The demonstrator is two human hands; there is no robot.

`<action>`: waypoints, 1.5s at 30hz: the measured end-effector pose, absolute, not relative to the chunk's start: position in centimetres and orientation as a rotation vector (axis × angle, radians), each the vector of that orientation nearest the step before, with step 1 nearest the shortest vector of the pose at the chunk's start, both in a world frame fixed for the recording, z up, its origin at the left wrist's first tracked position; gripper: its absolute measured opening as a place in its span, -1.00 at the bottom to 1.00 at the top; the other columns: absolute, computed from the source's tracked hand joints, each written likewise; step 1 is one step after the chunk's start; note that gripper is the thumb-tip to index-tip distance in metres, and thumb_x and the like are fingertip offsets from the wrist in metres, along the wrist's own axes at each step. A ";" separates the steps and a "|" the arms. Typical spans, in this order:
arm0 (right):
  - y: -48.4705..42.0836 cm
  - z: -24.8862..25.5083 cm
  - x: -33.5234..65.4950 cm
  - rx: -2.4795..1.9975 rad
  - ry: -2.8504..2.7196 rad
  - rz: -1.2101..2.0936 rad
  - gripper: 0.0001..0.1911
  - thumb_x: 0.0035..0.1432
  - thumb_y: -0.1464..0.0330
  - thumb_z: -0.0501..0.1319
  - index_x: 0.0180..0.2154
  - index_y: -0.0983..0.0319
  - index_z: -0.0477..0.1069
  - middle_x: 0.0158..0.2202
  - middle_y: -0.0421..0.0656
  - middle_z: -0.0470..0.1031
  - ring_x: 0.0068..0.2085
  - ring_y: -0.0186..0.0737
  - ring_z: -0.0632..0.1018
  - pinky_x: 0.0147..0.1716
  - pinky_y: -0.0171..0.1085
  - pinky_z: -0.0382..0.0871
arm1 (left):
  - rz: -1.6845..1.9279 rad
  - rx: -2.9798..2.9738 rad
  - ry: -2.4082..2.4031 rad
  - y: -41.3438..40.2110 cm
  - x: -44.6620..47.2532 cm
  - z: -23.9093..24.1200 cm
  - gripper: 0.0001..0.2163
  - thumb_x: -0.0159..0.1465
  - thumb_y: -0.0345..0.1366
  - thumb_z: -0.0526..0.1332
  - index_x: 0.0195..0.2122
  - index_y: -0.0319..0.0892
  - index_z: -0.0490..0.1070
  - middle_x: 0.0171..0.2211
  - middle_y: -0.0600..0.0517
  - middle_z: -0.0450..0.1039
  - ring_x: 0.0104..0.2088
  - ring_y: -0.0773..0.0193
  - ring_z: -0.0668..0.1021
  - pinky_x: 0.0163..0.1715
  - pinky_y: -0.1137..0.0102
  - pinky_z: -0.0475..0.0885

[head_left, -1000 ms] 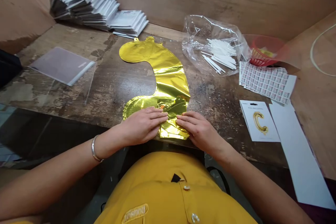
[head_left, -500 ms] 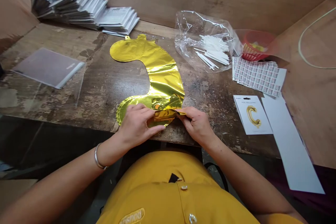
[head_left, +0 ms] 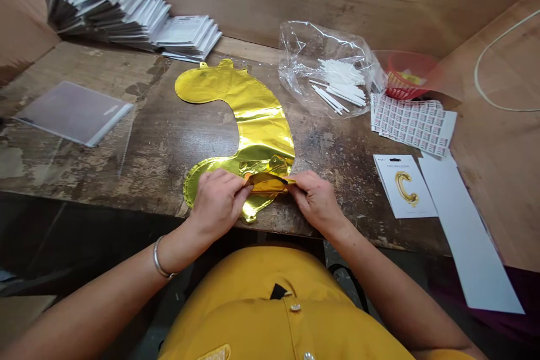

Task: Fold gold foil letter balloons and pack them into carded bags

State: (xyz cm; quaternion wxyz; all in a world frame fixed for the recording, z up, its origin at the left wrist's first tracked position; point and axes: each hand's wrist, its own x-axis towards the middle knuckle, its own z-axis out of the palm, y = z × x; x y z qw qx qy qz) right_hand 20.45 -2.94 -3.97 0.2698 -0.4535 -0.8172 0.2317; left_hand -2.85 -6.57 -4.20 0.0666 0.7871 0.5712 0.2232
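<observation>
A: Now, what is hidden?
B: The lower end of the gold foil balloon [head_left: 253, 118], centre frame, is folded over. The left hand [head_left: 217, 199] and right hand [head_left: 316, 199] each pinch one end of that fold. The foil under the left palm cannot be seen.
A: Edges and clearance?
B: The fold sits at the near edge of the table [head_left: 169, 140], with bare wood to the balloon's left. At right, a printed card [head_left: 403, 185] lies near the right hand, not touching.
</observation>
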 end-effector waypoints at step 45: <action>-7.9 -1.9 42.2 -1.253 -0.538 0.572 -0.54 -0.37 0.14 0.51 -0.47 0.21 0.38 -0.49 -0.30 0.52 -0.49 -0.41 0.51 -0.46 -0.40 0.43 | 0.118 2.791 0.443 9.2 24.3 -1.7 -0.05 0.04 0.04 0.41 0.35 -0.25 0.02 0.39 -0.27 -0.14 0.38 -0.13 -0.01 0.28 -0.08 -0.04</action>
